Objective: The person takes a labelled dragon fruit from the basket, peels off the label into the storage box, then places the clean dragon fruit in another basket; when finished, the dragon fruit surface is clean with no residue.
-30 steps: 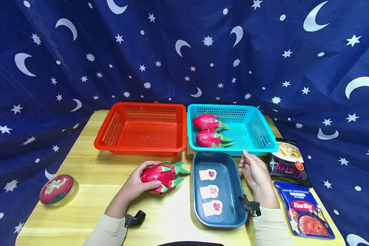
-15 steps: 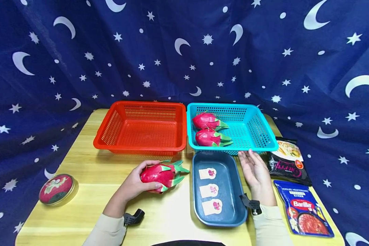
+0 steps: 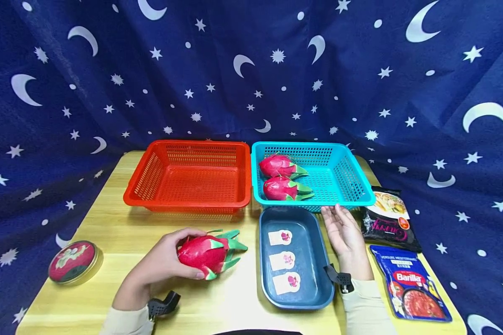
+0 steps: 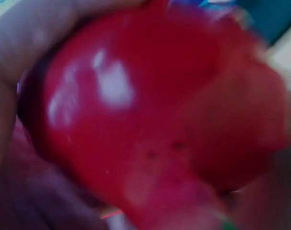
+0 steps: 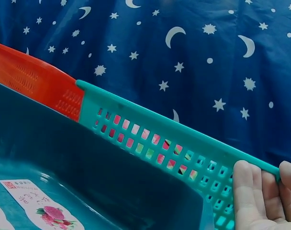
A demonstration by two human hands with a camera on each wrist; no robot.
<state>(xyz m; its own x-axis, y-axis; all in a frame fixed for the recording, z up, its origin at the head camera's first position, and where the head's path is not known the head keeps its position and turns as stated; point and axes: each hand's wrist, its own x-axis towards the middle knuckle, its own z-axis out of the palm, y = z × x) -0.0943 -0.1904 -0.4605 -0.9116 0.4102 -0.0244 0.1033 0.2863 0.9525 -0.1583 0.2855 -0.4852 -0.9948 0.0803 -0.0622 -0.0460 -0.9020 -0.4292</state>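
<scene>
My left hand (image 3: 172,260) grips a red dragon fruit (image 3: 203,253) with green leaf tips, thumb along its near side. In the left wrist view the blurred dragon fruit (image 4: 150,100) fills most of the picture, fingers (image 4: 28,40) around its edge. My right hand (image 3: 345,235) is palm up with fingers extended, fingertips at the front rim of the turquoise basket (image 3: 314,204). In the right wrist view those fingers (image 5: 245,191) lie against the basket's outer wall, thumb close to the rim. Two more dragon fruits (image 3: 282,188) lie inside the basket's left part.
A red basket (image 3: 188,204) stands left of the turquoise one. Between my hands is a dark blue tray (image 3: 314,284) with three fruit-picture stickers (image 3: 282,260). A round tin (image 3: 72,262) sits far left; a black curry packet (image 3: 390,223) and blue Barilla pouch (image 3: 411,284) lie right.
My left hand has drawn the dragon fruit left and slightly toward me, away from the tray. My right hand's fingers have spread and turned palm up at the basket's rim. The head view shifts slightly.
</scene>
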